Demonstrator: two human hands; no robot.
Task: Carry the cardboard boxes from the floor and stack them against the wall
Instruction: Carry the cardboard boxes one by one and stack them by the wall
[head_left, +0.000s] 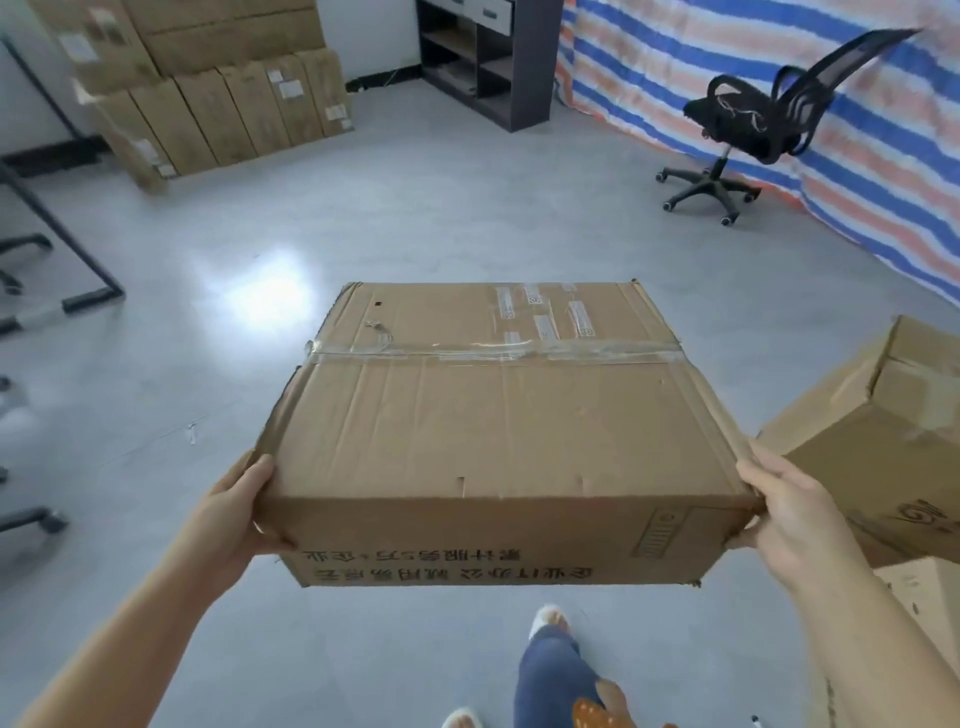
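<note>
head view: worn at head height, aimed forward and down | wide-angle, edges bowed | near field: cardboard box (493, 415) seen from above at arm's length | far field: floor (415, 208) and stacked boxes (208, 93) at the wall seen well apart | shared views: none, single camera

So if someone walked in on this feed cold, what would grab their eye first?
First, the big taped cardboard box in the middle of the view, held up off the floor with the left hand and right hand gripping its near corners. Next, the stack of boxes against the far-left wall, and the black office chair before the striped tarp on the right.
</note>
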